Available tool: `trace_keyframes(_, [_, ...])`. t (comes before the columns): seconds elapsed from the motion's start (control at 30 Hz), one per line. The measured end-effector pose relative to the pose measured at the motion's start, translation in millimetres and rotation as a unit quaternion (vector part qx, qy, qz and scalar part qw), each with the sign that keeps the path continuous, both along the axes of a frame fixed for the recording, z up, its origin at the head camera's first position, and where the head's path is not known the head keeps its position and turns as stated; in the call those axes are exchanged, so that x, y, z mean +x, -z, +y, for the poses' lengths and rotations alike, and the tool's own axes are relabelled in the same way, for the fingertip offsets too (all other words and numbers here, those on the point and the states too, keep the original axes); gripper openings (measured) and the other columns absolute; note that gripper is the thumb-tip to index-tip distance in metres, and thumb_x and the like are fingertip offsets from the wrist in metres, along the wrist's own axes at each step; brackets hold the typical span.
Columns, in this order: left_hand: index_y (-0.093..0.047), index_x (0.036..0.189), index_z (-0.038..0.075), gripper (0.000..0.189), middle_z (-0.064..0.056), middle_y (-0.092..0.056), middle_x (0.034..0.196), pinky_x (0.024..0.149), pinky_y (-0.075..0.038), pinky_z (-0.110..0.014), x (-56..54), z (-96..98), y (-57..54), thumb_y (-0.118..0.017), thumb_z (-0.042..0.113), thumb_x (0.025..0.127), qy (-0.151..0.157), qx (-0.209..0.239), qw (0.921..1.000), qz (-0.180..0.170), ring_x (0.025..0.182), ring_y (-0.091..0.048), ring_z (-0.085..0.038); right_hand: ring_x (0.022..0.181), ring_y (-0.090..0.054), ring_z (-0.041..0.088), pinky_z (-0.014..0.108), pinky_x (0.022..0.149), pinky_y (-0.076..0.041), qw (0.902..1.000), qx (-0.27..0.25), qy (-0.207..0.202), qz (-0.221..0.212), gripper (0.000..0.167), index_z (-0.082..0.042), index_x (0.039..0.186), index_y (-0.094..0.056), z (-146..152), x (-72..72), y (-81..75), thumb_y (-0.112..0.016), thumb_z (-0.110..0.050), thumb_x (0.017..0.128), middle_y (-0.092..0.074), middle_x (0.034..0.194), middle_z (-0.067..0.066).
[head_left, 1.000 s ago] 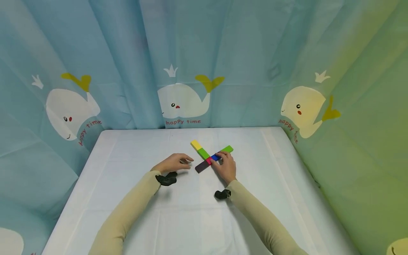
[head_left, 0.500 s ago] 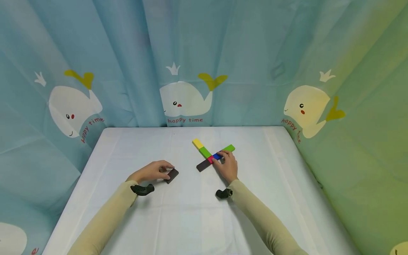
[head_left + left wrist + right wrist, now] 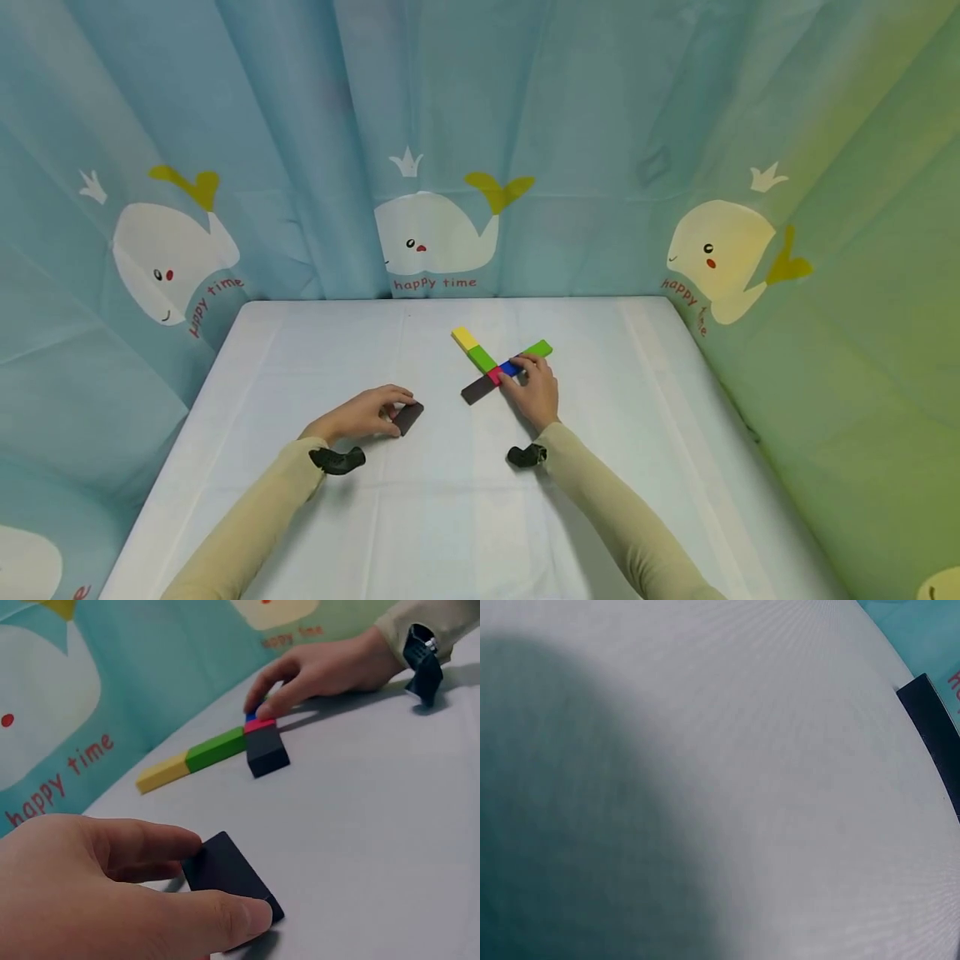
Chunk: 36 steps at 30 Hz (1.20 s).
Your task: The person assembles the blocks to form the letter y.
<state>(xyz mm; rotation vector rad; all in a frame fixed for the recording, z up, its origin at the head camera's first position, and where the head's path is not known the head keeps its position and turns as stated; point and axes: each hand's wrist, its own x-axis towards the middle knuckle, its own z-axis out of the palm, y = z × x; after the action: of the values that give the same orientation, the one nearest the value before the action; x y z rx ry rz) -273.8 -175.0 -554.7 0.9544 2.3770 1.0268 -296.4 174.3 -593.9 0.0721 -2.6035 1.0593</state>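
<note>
In the head view my left hand [image 3: 365, 414] pinches a loose dark block [image 3: 408, 417] by its edges, to the left of the joined blocks. The left wrist view shows this black block [image 3: 227, 866] tilted between thumb and fingers. My right hand [image 3: 536, 392] grips the blue block [image 3: 511, 368], its thumb by the red block [image 3: 494, 377]. Another dark block [image 3: 477, 389] adjoins the red one, and a green block [image 3: 537, 348] lies beyond the blue. From the red block a second green block [image 3: 482, 358] and a yellow block [image 3: 464, 337] run to the upper left.
A white cloth-covered table [image 3: 600, 467] lies under both hands. Around its back and sides hangs a blue-green curtain [image 3: 585, 167] with printed whales. A black strap [image 3: 527, 456] sits at each wrist. The right wrist view catches a dark block [image 3: 934, 739] at its right edge.
My left hand was near the joined blocks with no block visible in it; it moved left and toward me and now holds a dark block, tilted further since half a second ago. The right hand stays.
</note>
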Motion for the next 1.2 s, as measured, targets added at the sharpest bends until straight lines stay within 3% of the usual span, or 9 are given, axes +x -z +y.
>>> trace_keyframes(0.13, [-0.054, 0.136, 0.003, 0.056, -0.012, -0.052, 0.132, 0.080, -0.049, -0.031, -1.1, 4.5, 0.8, -0.076, 0.009, 0.085, 0.008, 0.004, 0.9999, -0.007, 0.097, -0.054, -0.020, 0.116, -0.050, 0.033, 0.050, 0.097, -0.036, 0.9999, -0.006, -0.002, -0.010, 0.044, -0.008, 0.118, -0.070, -1, 1.2, -3.6, -0.076, -0.036, 0.085, -0.054, 0.128, 0.012])
trace_keyframes(0.4, [-0.058, 0.131, 0.004, 0.051, -0.006, -0.058, 0.119, 0.077, -0.049, -0.030, 2.7, 14.8, 4.3, -0.076, 0.019, 0.086, -0.003, -0.001, 0.9992, 0.040, 0.089, -0.055, -0.014, 0.117, -0.050, 0.033, 0.050, 0.098, -0.035, 0.9999, -0.005, -0.001, -0.014, 0.043, -0.008, 0.118, -0.069, -1, 1.9, -4.4, -0.076, -0.036, 0.086, -0.054, 0.128, 0.012])
trace_keyframes(0.6, [-0.057, 0.133, 0.010, 0.050, 0.001, -0.061, 0.109, 0.077, -0.049, -0.028, 0.2, 23.0, 6.1, -0.073, 0.029, 0.089, -0.022, 0.022, 0.9992, 0.023, 0.089, -0.057, -0.009, 0.116, -0.050, 0.033, 0.050, 0.098, -0.035, 0.9999, -0.008, -0.002, -0.009, 0.043, -0.008, 0.118, -0.069, -1, 2.3, -4.5, -0.076, -0.035, 0.085, -0.054, 0.128, 0.013])
trace_keyframes(0.73, [-0.055, 0.138, 0.012, 0.052, -0.002, -0.058, 0.130, 0.085, -0.050, -0.033, -4.5, 30.9, 0.8, -0.073, 0.022, 0.090, -0.019, 0.047, 0.9987, -0.009, 0.104, -0.057, -0.016, 0.115, -0.051, 0.032, 0.049, 0.098, -0.035, 0.9999, -0.006, -0.001, -0.008, 0.044, -0.008, 0.118, -0.069, -1, 1.7, -2.5, -0.076, -0.036, 0.085, -0.054, 0.128, 0.012])
trace_keyframes(0.83, [-0.055, 0.138, 0.009, 0.052, -0.005, -0.050, 0.144, 0.092, -0.049, -0.037, -8.9, 37.2, -1.4, -0.072, 0.016, 0.090, 0.001, 0.027, 0.9996, -0.005, 0.117, -0.056, -0.022, 0.115, -0.051, 0.031, 0.049, 0.097, -0.036, 1.0000, -0.004, 0.001, -0.007, 0.044, -0.008, 0.118, -0.069, 0, 1.2, -0.4, -0.076, -0.036, 0.085, -0.054, 0.128, 0.012])
trace_keyframes(0.97, [-0.058, 0.135, 0.005, 0.048, -0.009, -0.051, 0.143, 0.097, -0.047, -0.040, -15.1, 43.7, 1.7, -0.072, 0.012, 0.090, 0.020, -0.008, 0.9995, 0.022, 0.122, -0.055, -0.025, 0.115, -0.051, 0.031, 0.049, 0.097, -0.036, 1.0000, -0.001, 0.000, -0.009, 0.044, -0.008, 0.118, -0.069, 0, 0.5, 1.6, -0.076, -0.037, 0.085, -0.054, 0.128, 0.012])
trace_keyframes(1.2, [-0.060, 0.133, 0.005, 0.045, -0.008, -0.054, 0.140, 0.097, -0.047, -0.039, -21.8, 55.2, 4.5, -0.071, 0.011, 0.090, 0.021, -0.011, 0.9991, 0.036, 0.121, -0.055, -0.022, 0.118, -0.050, 0.032, 0.049, 0.097, -0.035, 1.0000, 0.000, -0.002, -0.007, 0.044, -0.008, 0.119, -0.069, 0, -0.7, 1.1, -0.076, -0.035, 0.086, -0.054, 0.128, 0.012])
